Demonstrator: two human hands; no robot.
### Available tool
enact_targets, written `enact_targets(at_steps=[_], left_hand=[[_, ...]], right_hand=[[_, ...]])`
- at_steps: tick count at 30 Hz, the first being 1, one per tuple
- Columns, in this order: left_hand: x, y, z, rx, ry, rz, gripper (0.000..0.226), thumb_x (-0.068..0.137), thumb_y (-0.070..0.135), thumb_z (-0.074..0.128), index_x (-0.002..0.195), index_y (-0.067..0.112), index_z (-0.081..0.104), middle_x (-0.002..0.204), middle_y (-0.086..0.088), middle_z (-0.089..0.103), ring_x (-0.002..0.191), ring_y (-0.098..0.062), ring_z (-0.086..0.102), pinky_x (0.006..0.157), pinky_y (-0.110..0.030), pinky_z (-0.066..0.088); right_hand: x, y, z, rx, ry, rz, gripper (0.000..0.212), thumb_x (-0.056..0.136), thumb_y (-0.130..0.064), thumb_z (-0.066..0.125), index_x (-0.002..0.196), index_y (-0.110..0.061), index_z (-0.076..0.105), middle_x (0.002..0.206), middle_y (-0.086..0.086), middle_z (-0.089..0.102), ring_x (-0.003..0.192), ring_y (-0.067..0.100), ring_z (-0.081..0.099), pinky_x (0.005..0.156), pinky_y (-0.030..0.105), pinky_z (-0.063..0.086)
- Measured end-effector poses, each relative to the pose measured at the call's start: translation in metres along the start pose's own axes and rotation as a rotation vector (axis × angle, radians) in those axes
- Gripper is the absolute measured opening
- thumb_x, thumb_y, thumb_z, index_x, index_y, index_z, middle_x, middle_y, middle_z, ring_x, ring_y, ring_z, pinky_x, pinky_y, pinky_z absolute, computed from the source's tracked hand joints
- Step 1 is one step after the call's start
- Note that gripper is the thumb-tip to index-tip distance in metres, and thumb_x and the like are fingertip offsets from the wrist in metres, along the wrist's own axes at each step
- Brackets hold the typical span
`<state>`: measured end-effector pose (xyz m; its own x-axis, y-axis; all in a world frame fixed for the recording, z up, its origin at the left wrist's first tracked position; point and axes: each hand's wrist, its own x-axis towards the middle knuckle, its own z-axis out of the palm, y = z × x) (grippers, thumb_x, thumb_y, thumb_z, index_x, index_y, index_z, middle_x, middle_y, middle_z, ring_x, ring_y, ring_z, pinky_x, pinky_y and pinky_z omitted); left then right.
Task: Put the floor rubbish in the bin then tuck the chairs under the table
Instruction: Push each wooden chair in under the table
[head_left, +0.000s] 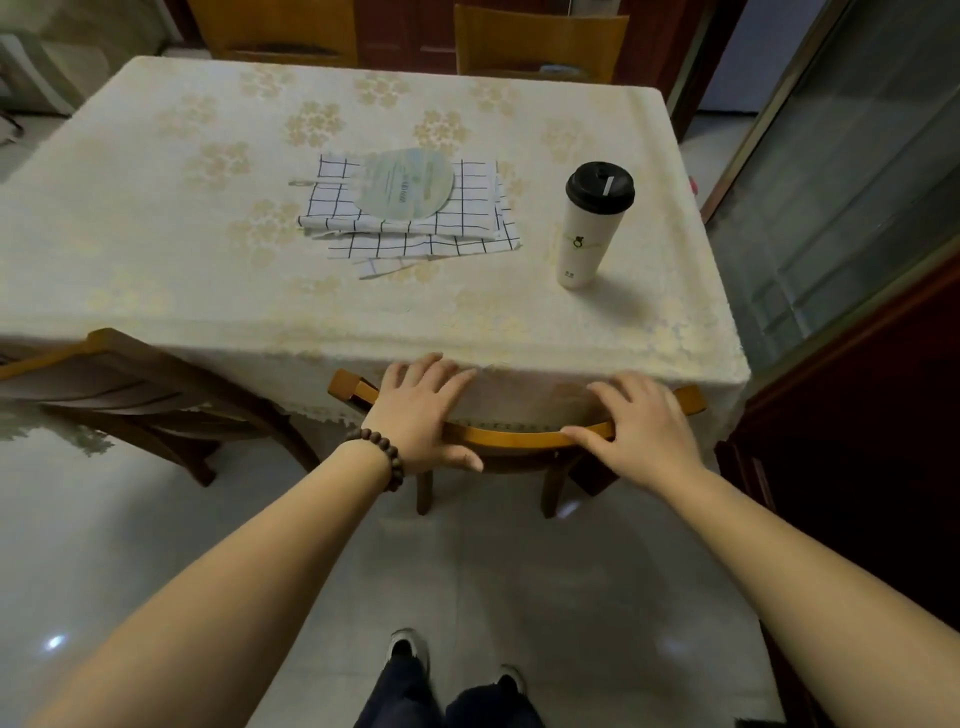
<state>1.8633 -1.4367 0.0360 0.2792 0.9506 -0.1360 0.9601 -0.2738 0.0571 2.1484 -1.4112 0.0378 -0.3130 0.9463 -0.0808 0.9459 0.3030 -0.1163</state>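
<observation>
The chair step was on. The left hand (423, 410) and right hand (641, 426) each had a grip on the top rail of the near chair (519, 441), already pushed against the table (156, 218). Next, probably the left chair (130, 384), angled out. No bin or rubbish showed; the seat was hidden.

cup: tall white cup (587, 234) with black lid, upright, right side of tabletop
cloth: folded checked cloth (415, 228), centre
fan: round fan (408, 182) lying on cloth
</observation>
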Motion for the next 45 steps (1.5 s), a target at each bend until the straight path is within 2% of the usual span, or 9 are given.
enact_targets(at_steps=[4, 8, 11, 20, 24, 27, 30, 35, 45], left_hand=[[-0.026, 0.004, 0.002, -0.244, 0.506, -0.470, 0.103, 0.071, 0.073, 0.053, 0.145, 0.011, 0.018, 0.150, -0.018, 0.024, 0.138, -0.032, 0.017, 0.109, -0.051, 0.017], [-0.027, 0.003, 0.011, -0.540, 0.377, -0.819, 0.120, 0.071, 0.073, 0.053, 0.145, 0.002, -0.010, 0.155, -0.018, -0.011, 0.142, -0.029, -0.009, 0.115, -0.042, 0.000], [-0.018, 0.000, 0.018, -0.580, 0.316, -0.830, 0.128, 0.068, 0.078, 0.050, 0.141, -0.001, -0.020, 0.153, -0.017, -0.021, 0.141, -0.029, -0.017, 0.112, -0.038, -0.005], [-0.008, -0.057, 0.022, -0.386, 0.226, -0.780, 0.123, 0.071, 0.077, 0.045, 0.140, -0.003, -0.020, 0.152, -0.023, -0.014, 0.140, -0.033, -0.017, 0.114, -0.042, -0.001], [-0.012, -0.088, 0.020, -0.328, 0.192, -0.722, 0.120, 0.074, 0.073, 0.047, 0.141, -0.002, -0.018, 0.153, -0.022, -0.014, 0.141, -0.033, -0.014, 0.115, -0.043, -0.002], [-0.009, -0.094, 0.014, -0.275, 0.184, -0.769, 0.112, 0.075, 0.073, 0.047, 0.144, -0.003, 0.004, 0.154, -0.021, 0.007, 0.142, -0.032, -0.007, 0.112, -0.053, -0.001], [0.012, -0.102, 0.000, -0.277, 0.244, -0.887, 0.093, 0.077, 0.071, 0.042, 0.136, 0.000, 0.035, 0.148, -0.018, 0.030, 0.142, -0.031, 0.003, 0.110, -0.059, 0.005], [0.029, -0.099, 0.003, -0.250, 0.306, -0.963, 0.088, 0.082, 0.057, 0.044, 0.144, -0.002, 0.020, 0.154, -0.019, 0.013, 0.142, -0.032, 0.001, 0.113, -0.049, 0.007], [0.042, -0.052, 0.012, -0.293, 0.381, -0.941, 0.081, 0.080, 0.045, 0.038, 0.144, -0.001, 0.019, 0.154, -0.019, 0.014, 0.142, -0.031, 0.001, 0.115, -0.046, 0.005]], right_hand=[[0.007, 0.016, -0.007, -0.027, 0.090, 0.290, 0.106, 0.070, -0.089, 0.023, 0.149, -0.018, 0.017, 0.159, 0.013, 0.004, 0.145, 0.028, -0.007, 0.114, 0.045, -0.006], [0.008, 0.015, 0.000, 0.116, 0.048, 0.486, 0.117, 0.066, -0.090, 0.025, 0.150, -0.011, 0.008, 0.159, 0.009, -0.007, 0.145, 0.026, -0.008, 0.114, 0.051, 0.013], [0.011, 0.010, 0.004, 0.135, 0.086, 0.512, 0.115, 0.069, -0.087, 0.024, 0.150, -0.006, 0.009, 0.159, 0.010, 0.000, 0.145, 0.026, -0.003, 0.114, 0.050, 0.017], [0.016, -0.030, 0.013, 0.123, 0.107, 0.549, 0.096, 0.084, -0.068, 0.038, 0.150, -0.005, 0.007, 0.159, 0.010, -0.002, 0.145, 0.025, -0.005, 0.112, 0.050, 0.022], [0.015, -0.062, 0.021, 0.090, 0.132, 0.592, 0.093, 0.085, -0.064, 0.036, 0.149, -0.003, 0.009, 0.159, 0.014, -0.002, 0.145, 0.027, -0.006, 0.117, 0.048, 0.011], [0.016, -0.059, 0.021, -0.001, 0.085, 0.616, 0.097, 0.084, -0.066, 0.036, 0.149, -0.002, 0.006, 0.158, 0.017, -0.009, 0.144, 0.029, -0.014, 0.113, 0.050, -0.011], [0.021, -0.065, 0.021, 0.057, 0.122, 0.691, 0.099, 0.084, -0.068, 0.038, 0.149, 0.000, 0.005, 0.157, 0.019, -0.011, 0.144, 0.029, -0.018, 0.112, 0.052, -0.014], [0.039, -0.084, 0.021, 0.155, 0.226, 0.826, 0.093, 0.084, -0.066, 0.037, 0.149, -0.004, 0.013, 0.159, 0.016, -0.002, 0.145, 0.028, -0.010, 0.113, 0.056, -0.011], [0.060, -0.024, 0.016, 0.051, 0.216, 0.746, 0.070, 0.083, -0.052, 0.039, 0.146, -0.022, 0.030, 0.158, 0.013, 0.010, 0.145, 0.031, 0.001, 0.112, 0.059, -0.010]])
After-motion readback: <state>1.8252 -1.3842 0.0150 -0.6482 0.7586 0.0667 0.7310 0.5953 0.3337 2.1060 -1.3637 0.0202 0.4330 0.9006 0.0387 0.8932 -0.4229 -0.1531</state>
